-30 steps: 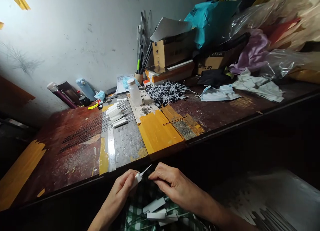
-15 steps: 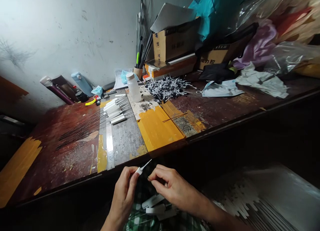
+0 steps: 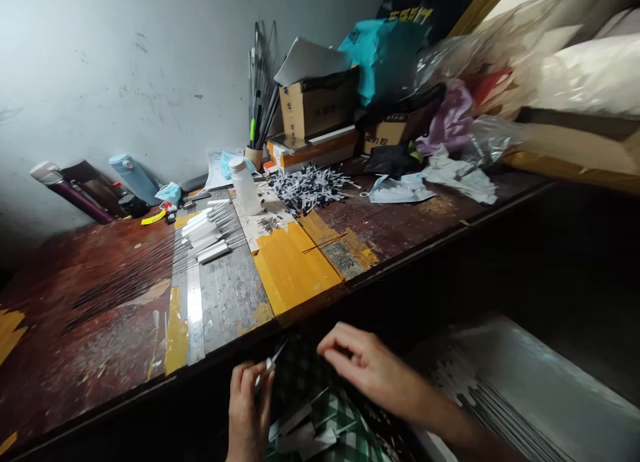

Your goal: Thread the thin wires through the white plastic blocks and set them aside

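My left hand (image 3: 249, 402) is closed around a white plastic piece (image 3: 270, 365) that ends in a thin, pointed tip. Over to its right, my right hand (image 3: 365, 359) hovers with thumb and forefinger pinched together; anything between them is too small to make out. The two hands are apart. Several more white pieces with thin rods (image 3: 300, 442) lie below them on a green checked cloth (image 3: 345, 409) over my lap.
On the table lie white pieces with long dark rods (image 3: 200, 232), a steel ruler (image 3: 195, 309), a white bottle (image 3: 245, 189) and a heap of small black-and-white parts (image 3: 313, 187). Cardboard boxes (image 3: 320, 105) stand behind. At lower right, a clear plastic sheet (image 3: 540, 362) lies beside dark rods.
The view has turned to the right. My right hand has drawn away from the white piece's tip, widening the gap. My left hand has lowered slightly, still gripping the piece.
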The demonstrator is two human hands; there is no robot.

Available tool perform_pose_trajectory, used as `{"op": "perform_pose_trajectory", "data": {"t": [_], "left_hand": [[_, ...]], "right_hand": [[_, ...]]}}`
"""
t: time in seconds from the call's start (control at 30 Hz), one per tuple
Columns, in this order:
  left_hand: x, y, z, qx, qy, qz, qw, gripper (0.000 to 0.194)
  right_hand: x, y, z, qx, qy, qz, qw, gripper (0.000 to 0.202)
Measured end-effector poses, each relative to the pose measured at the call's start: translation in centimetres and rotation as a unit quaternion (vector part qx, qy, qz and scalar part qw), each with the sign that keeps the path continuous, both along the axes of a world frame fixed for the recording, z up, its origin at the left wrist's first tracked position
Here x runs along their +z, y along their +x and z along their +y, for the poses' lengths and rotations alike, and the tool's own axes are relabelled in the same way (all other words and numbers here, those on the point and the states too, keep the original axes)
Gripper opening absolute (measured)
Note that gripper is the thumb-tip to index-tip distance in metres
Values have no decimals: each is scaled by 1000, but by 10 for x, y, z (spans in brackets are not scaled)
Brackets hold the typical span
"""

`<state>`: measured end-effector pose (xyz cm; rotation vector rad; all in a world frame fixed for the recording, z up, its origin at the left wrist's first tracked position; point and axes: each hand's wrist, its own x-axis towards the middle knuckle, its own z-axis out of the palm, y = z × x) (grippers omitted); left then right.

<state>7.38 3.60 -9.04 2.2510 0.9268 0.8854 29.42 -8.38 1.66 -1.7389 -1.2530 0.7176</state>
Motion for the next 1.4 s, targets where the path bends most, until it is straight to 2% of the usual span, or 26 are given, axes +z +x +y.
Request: {"op": "perform_pose_trajectory", "data": {"t": [0.1,0.17,0.2,0.27,0.33,0.43,0.5,0.53,0.6,0.67,0.73,0.83,0.97,1.03,1.1,1.17,1.23,1.3,1.4], "left_hand": [[-34,-3,-12,-18,2,47,999,33],[-42,-1,-18,-45,35,49,997,38],[-38,1,-19,-64,53,39,996,38],[-17,5,-14,-92,83,10,992,33],[18,11,2,-91,114,-8,989,26],[78,24,49,-59,176,0,983,20],[107,35,88,-36,244,26,969,24],[117,41,108,-22,273,42,961,27],[127,52,144,16,303,98,948,31],[129,61,172,48,290,177,939,32],[128,67,189,66,265,241,931,30],[128,74,196,71,250,274,926,24],[138,74,185,63,257,268,926,18],[147,66,166,22,259,239,936,18],[157,52,135,-48,207,190,959,19],[164,36,99,-131,48,154,978,22],[167,23,66,-193,-140,137,962,28],[164,15,43,-205,-294,109,927,36],[151,12,30,-186,-407,68,892,43]], "right_hand": [[11,47,-1,-82,65,-152,983,21],[13,69,3,-93,60,-231,967,23],[12,77,6,-89,44,-265,959,24],[10,83,14,-85,0,-329,940,25],[9,83,22,-100,-48,-387,916,27],[14,78,30,-127,-82,-423,893,30],[19,75,31,-125,-54,-408,903,27],[20,73,30,-118,-20,-385,915,23],[19,66,25,-88,69,-313,943,16],[13,55,19,-51,138,-228,962,13],[4,41,12,-25,156,-163,974,17],[-12,18,7,-9,147,-90,985,23],[-25,1,8,-1,130,-34,991,25],[-25,-2,9,-7,126,-16,992,24],[-22,-2,9,-23,124,2,992,22],[-15,-3,10,-37,124,30,991,20],[-8,-6,12,-30,125,60,990,19],[-1,-13,16,-4,133,84,988,19],[5,-24,23,50,153,104,982,22]]}}
